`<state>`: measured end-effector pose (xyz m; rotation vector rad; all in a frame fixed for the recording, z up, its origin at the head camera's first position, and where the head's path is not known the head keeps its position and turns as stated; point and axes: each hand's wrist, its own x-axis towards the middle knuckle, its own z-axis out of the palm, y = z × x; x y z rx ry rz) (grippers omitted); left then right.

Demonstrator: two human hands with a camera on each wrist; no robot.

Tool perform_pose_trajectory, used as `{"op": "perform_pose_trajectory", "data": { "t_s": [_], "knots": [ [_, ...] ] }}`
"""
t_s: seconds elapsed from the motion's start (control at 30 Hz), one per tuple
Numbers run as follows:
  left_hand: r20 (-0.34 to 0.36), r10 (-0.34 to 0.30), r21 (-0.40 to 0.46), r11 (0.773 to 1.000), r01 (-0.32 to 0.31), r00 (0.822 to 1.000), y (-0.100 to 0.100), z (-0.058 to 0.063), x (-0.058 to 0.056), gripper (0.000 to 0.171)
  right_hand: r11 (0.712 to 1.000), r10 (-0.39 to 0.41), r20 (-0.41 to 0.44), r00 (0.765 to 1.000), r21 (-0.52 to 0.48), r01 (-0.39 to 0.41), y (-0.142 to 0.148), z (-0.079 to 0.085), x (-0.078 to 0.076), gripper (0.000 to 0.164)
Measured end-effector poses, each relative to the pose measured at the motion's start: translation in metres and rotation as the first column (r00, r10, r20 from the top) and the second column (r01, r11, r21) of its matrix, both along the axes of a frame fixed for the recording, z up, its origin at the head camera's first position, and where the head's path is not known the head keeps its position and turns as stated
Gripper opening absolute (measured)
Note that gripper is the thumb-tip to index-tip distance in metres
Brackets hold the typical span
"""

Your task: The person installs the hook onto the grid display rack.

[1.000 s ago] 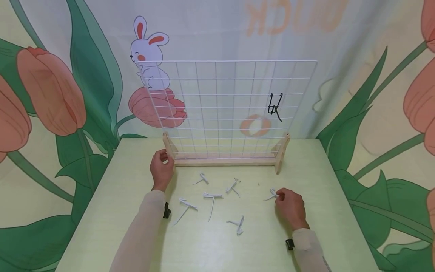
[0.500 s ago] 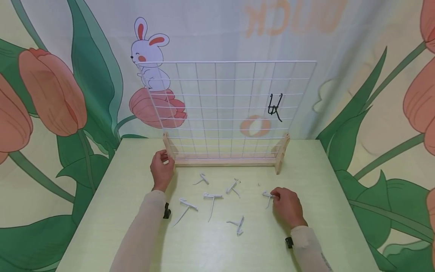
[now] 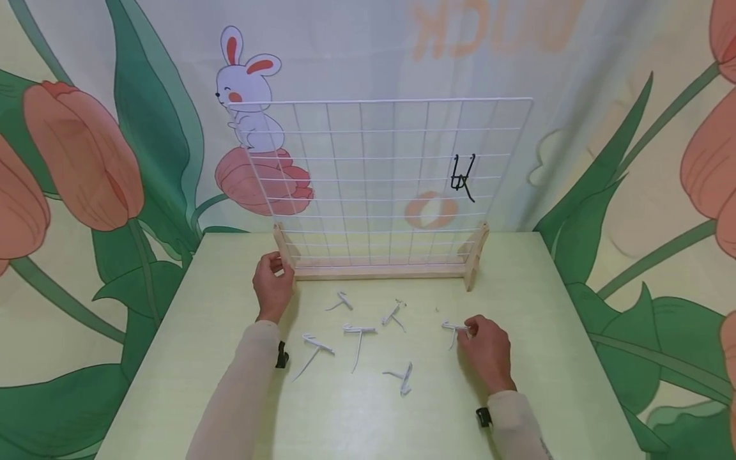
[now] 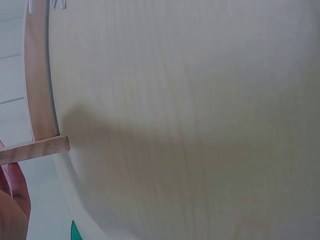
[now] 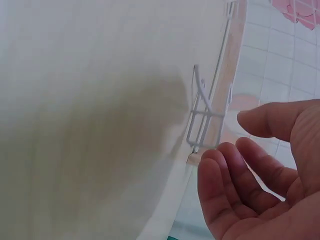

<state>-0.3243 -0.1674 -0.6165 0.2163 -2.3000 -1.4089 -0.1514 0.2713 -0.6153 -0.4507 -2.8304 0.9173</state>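
Note:
My left hand [image 3: 271, 287] holds the left end piece of the wooden stand [image 3: 379, 275]. In the left wrist view, fingertips show on both sides of that end piece [image 4: 42, 149]. To the right, my right hand [image 3: 487, 351] is beside a white wire hook [image 3: 454, 327] on the table. The right wrist view shows thumb and fingers spread apart, with the wire hook [image 5: 201, 95] just beyond the fingertips. A white wire grid panel [image 3: 379, 100] stands upright in the stand, and a black wire hook [image 3: 460, 182] hangs on its right part.
Several more white wire hooks lie scattered before the stand, among them a left one [image 3: 318, 345], a middle one [image 3: 360, 330] and a front one [image 3: 405, 378]. A printed curtain [image 3: 356, 57] hangs behind the table [image 3: 345, 421].
The white hook by my right hand has turned so its prong points towards me, and it sits slightly further left. My right fingers have spread from it. The left hand stays on the stand.

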Motion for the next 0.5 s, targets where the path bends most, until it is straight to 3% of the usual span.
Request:
{"op": "perform_pose_trajectory", "data": {
  "t_s": [0.1, 0.27, 0.5],
  "knots": [
    [-0.001, 0.0, 0.003, 1.0, 0.0, 1.0, -0.001, 0.001, 0.0, 0.032, 0.999, -0.027, -0.027, 0.999, -0.044, 0.026, -0.007, 0.0, 0.004, 0.019],
    [0.025, 0.0, 0.008, 1.0, 0.0, 1.0, -0.001, 0.002, 0.002, 0.034, 0.995, -0.049, 0.025, 0.998, -0.09, 0.051, -0.015, -0.003, 0.005, 0.02],
    [-0.015, -0.006, 0.028, 1.0, 0.007, 1.0, 0.0, 0.001, 0.001, 0.034, 0.998, -0.037, 0.057, 0.998, -0.045, 0.04, -0.019, -0.007, 0.004, 0.023]
  ]
}}
